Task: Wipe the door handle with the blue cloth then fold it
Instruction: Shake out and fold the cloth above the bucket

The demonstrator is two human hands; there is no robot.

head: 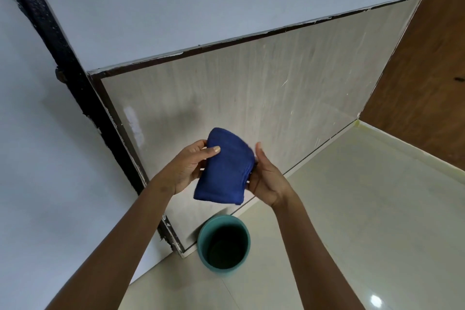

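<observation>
The blue cloth [225, 168] is folded into a small thick bundle and held in the air between both hands, in front of the tiled wall. My left hand [187, 167] grips its left side, thumb lying across the top face. My right hand [268, 180] cups its right edge with the fingers behind the cloth. No door handle shows in this view; only a brown wooden door panel [425, 78] at the right.
A teal bucket [224, 243] stands on the cream floor tiles [364, 209] directly below the hands, against the beige wall tile [251, 98]. A black door frame [75, 78] runs diagonally down the left side, beside a white wall.
</observation>
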